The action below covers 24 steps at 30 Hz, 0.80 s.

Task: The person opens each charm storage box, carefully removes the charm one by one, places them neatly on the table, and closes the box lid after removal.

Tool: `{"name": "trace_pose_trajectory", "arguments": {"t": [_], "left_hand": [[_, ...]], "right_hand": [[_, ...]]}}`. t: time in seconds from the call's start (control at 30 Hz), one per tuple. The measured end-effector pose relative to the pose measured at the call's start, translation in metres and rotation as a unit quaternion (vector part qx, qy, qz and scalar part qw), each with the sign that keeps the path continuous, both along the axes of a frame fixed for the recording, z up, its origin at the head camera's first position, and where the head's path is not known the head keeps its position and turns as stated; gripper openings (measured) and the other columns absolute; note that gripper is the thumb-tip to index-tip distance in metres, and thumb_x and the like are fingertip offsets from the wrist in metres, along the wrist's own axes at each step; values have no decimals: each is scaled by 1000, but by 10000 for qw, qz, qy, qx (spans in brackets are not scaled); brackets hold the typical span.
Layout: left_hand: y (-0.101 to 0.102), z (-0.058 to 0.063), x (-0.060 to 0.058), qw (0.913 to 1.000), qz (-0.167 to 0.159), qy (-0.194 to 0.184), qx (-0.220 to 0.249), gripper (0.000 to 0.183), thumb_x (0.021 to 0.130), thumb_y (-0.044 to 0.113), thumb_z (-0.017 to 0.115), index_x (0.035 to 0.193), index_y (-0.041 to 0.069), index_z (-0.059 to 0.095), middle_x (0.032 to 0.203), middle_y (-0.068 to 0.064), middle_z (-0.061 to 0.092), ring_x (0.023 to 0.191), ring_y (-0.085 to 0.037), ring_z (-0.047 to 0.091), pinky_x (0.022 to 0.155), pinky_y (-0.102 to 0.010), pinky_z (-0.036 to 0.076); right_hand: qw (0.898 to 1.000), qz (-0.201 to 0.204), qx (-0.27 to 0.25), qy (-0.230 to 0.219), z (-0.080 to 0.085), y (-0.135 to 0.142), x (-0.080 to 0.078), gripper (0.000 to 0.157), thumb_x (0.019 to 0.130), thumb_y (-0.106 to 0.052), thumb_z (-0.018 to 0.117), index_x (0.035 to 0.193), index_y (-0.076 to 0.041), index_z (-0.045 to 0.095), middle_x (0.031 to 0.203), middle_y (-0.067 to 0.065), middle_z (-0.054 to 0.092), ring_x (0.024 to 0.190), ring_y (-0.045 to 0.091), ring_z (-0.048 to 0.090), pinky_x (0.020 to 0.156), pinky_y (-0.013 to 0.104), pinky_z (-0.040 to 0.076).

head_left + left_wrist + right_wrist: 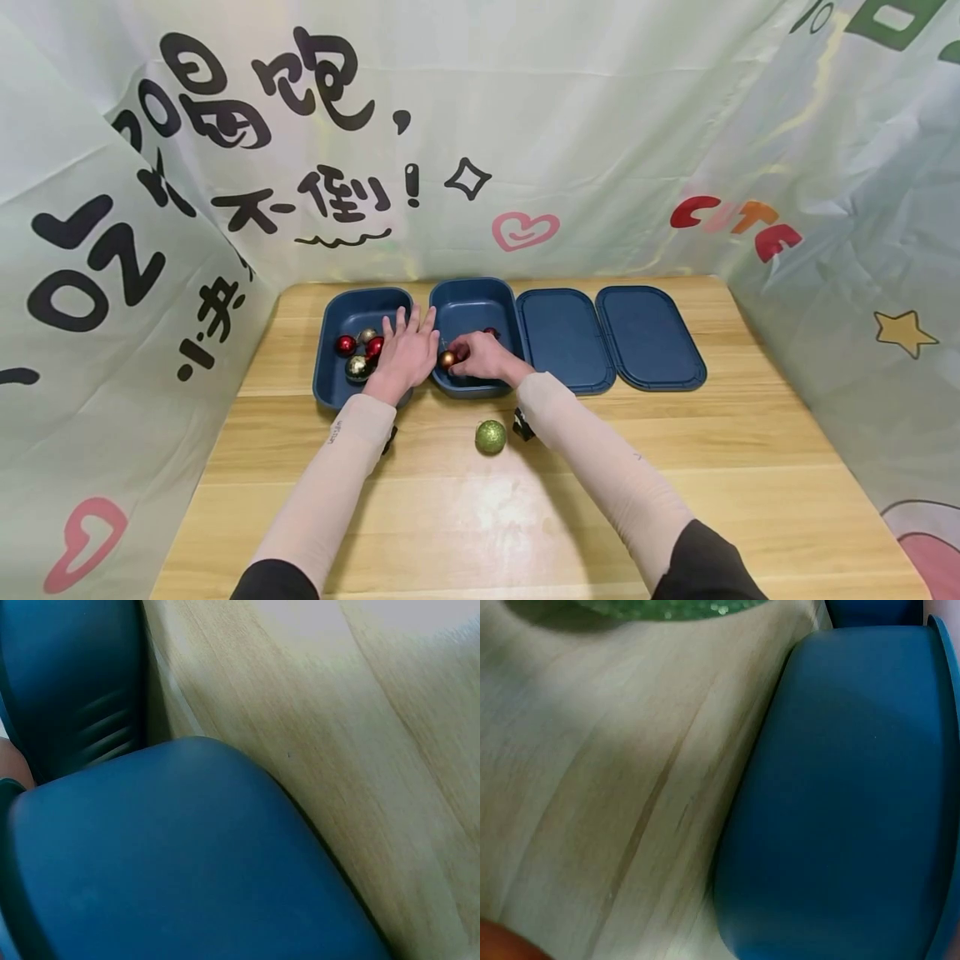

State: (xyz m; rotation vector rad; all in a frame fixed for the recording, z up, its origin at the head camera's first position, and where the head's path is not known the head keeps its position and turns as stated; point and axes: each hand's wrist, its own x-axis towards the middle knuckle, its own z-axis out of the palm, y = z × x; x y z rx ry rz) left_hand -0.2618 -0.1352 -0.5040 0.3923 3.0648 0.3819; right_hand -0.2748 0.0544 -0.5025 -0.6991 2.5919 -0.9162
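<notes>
In the head view my left hand (407, 354) lies with fingers spread over the right rim of the left blue box (324, 367). Inside that box are red and gold Christmas ball ornaments, among them a shiny gold ball (358, 368) and a red ball (346, 345). My right hand (483, 357) reaches into the second blue box (471, 292) and pinches a small copper-coloured ball (447, 359) near its left wall. A dark red ball (491, 332) shows partly behind that hand. Both wrist views show mostly box outer walls (187, 855) (840, 787); the fingers' work is hidden there.
A green glitter ball (491, 437) lies on the wooden table (585, 500) in front of the second box. Two blue lids (566, 342) (651, 337) lie flat to the right of the boxes. A printed cloth (600, 150) hangs behind and on both sides.
</notes>
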Motion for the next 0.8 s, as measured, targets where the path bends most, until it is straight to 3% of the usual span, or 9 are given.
{"name": "trace_pose_trajectory", "arguments": {"t": [0.37, 0.8], "left_hand": [[1, 1, -1, 10000, 6, -87, 10, 57, 116, 35, 27, 170, 14, 23, 176, -20, 16, 163, -48, 9, 128, -70, 5], [0, 1, 1, 10000, 18, -20, 12, 57, 116, 34, 29, 169, 14, 25, 176, -20, 18, 162, -49, 10, 128, -70, 6]], "right_hand": [[10000, -11, 32, 90, 3, 1, 2, 34, 91, -18, 82, 121, -3, 74, 104, 10, 79, 93, 20, 73, 87, 33, 58], [9984, -193, 177, 501, 17, 13, 13, 33, 87, -20, 84, 114, -6, 70, 106, 10, 77, 99, 22, 73, 92, 37, 58]]}}
